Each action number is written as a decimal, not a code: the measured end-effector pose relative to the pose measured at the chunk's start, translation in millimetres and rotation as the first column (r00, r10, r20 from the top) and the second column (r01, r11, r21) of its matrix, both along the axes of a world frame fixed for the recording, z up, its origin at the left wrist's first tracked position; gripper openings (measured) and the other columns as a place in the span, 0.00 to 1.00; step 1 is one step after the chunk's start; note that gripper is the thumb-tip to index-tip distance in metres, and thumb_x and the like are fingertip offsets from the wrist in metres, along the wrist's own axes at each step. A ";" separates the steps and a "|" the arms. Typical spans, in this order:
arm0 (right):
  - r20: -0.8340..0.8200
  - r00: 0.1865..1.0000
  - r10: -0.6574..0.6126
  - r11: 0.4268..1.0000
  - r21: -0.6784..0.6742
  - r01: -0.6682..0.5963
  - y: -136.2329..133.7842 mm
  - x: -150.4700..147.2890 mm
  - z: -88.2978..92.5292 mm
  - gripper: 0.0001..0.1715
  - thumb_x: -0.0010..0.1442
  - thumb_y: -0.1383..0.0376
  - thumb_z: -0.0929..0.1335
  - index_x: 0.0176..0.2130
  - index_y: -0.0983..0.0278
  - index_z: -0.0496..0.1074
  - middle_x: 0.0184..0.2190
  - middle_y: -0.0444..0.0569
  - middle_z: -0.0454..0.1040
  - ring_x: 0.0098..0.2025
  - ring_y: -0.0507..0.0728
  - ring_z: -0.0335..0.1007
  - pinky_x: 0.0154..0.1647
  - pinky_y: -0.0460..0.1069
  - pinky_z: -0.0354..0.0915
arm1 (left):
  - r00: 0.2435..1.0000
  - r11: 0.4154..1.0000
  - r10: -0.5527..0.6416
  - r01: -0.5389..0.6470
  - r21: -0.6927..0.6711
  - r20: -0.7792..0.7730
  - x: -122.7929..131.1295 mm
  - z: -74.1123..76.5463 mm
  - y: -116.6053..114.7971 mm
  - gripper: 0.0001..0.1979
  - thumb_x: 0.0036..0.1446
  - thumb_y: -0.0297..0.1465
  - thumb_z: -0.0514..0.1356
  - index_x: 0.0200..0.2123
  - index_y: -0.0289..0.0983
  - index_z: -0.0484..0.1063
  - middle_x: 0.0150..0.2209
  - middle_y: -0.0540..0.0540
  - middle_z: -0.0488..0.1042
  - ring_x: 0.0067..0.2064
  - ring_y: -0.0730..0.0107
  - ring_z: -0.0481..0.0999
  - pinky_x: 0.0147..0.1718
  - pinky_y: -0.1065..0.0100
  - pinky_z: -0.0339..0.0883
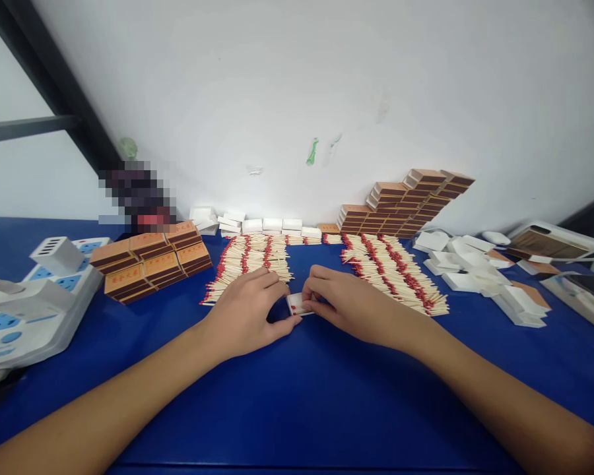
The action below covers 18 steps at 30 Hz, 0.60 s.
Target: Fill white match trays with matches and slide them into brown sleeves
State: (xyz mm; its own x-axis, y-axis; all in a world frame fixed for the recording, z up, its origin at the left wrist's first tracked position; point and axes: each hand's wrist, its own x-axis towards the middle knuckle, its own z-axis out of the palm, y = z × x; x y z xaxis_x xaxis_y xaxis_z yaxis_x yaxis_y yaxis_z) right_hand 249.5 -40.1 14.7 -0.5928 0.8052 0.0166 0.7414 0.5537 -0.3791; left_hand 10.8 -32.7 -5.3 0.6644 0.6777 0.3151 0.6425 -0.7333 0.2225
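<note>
A small white matchbox tray (297, 302) lies on the blue table between my hands, with red match heads showing at its left end. My left hand (250, 307) grips the tray's left side, thumb at the near corner and fingers curled behind. Over the right part of the tray, my right hand (344, 300) is closed in a pinch on a match, whose stick is mostly covered by the fingers. Loose red-tipped matches (252, 257) spread in rows behind my left hand. Another bed of matches (396, 270) lies behind my right hand.
Brown matchboxes (151, 260) are stacked at left, and a stepped stack (400, 204) stands against the wall. White trays (272, 225) line the back; more trays (470, 260) lie heaped at right. A power strip (69, 316) with plugs occupies the left edge.
</note>
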 end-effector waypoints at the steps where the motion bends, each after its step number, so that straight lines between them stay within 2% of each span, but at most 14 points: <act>1: -0.024 1.000 0.000 1.000 -0.020 -0.001 -0.4 -1.1 -0.4 0.08 0.75 0.64 0.66 0.41 0.61 0.73 0.44 0.48 0.73 0.39 0.55 0.72 0.39 0.51 0.65 | 1.000 1.000 0.007 -0.007 -0.016 -0.013 -0.3 1.2 -0.7 0.13 0.64 0.42 0.67 0.40 0.37 0.78 0.40 0.44 0.79 0.41 0.58 0.78 0.40 0.59 0.70; 5: -0.112 0.994 -0.001 0.996 -0.092 -0.009 -2.7 -5.9 -1.0 0.09 0.74 0.62 0.67 0.41 0.60 0.75 0.43 0.47 0.73 0.38 0.54 0.72 0.39 0.50 0.65 | 0.997 0.996 0.034 -0.038 -0.075 -0.063 -1.5 5.2 -2.6 0.13 0.64 0.43 0.65 0.42 0.39 0.78 0.39 0.46 0.81 0.39 0.59 0.79 0.39 0.60 0.69; 8: -0.151 0.988 -0.015 0.998 -0.060 0.006 5.3 -1.4 -0.4 0.08 0.72 0.61 0.68 0.40 0.60 0.76 0.40 0.47 0.74 0.37 0.54 0.71 0.37 0.50 0.64 | 0.995 0.993 0.049 -0.057 -0.100 -0.087 -1.8 6.5 -2.9 0.15 0.64 0.44 0.65 0.45 0.39 0.79 0.39 0.47 0.82 0.39 0.59 0.80 0.38 0.60 0.69; 10: -0.153 0.986 -0.068 0.997 0.037 0.074 22.0 10.3 -0.9 0.08 0.71 0.61 0.69 0.40 0.60 0.77 0.37 0.47 0.75 0.36 0.55 0.71 0.37 0.50 0.63 | 0.994 0.992 0.047 -0.057 -0.111 -0.094 -1.9 6.6 -3.0 0.16 0.64 0.44 0.65 0.47 0.39 0.79 0.39 0.46 0.82 0.39 0.59 0.80 0.37 0.61 0.68; 11: -0.147 0.979 -0.139 0.981 0.117 0.157 33.7 18.6 -1.7 0.08 0.70 0.61 0.69 0.39 0.60 0.78 0.35 0.47 0.76 0.36 0.56 0.71 0.36 0.51 0.62 | 0.994 0.992 0.042 -0.053 -0.115 -0.097 -1.9 6.4 -3.0 0.16 0.64 0.44 0.65 0.48 0.39 0.79 0.39 0.46 0.82 0.38 0.59 0.80 0.37 0.61 0.68; 14: -0.087 0.934 -0.346 0.875 0.330 0.355 74.7 47.6 -6.9 0.05 0.66 0.66 0.70 0.37 0.62 0.78 0.37 0.52 0.77 0.38 0.59 0.72 0.38 0.53 0.61 | 0.995 0.991 0.036 -0.047 -0.123 -0.098 -2.2 5.0 -3.1 0.17 0.65 0.45 0.64 0.49 0.40 0.80 0.40 0.46 0.83 0.38 0.59 0.81 0.36 0.62 0.68; 15: -0.054 0.929 -0.367 0.864 0.350 0.362 87.2 56.1 -9.4 0.05 0.66 0.66 0.70 0.37 0.62 0.79 0.37 0.53 0.77 0.39 0.61 0.72 0.39 0.53 0.62 | 0.995 0.991 0.033 -0.045 -0.123 -0.098 -2.3 4.5 -3.1 0.18 0.65 0.45 0.63 0.49 0.40 0.80 0.40 0.46 0.83 0.38 0.59 0.81 0.35 0.61 0.68; 18: 0.023 0.947 -0.320 0.886 0.362 0.290 111.7 71.5 -17.9 0.07 0.66 0.67 0.70 0.36 0.63 0.80 0.36 0.53 0.77 0.41 0.62 0.73 0.41 0.54 0.63 | 0.995 0.992 0.030 -0.042 -0.117 -0.099 -2.4 3.4 -2.9 0.18 0.65 0.45 0.63 0.50 0.39 0.80 0.40 0.46 0.83 0.38 0.59 0.81 0.35 0.61 0.68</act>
State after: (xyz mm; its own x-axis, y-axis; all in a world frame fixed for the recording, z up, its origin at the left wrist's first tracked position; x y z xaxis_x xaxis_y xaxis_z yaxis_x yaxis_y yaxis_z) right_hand 321.0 71.6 -3.2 -0.3300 0.8974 0.2930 0.9147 0.3806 -0.1357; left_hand 8.4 -35.6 -2.0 0.6626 0.7303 0.1661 0.6906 -0.6816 0.2420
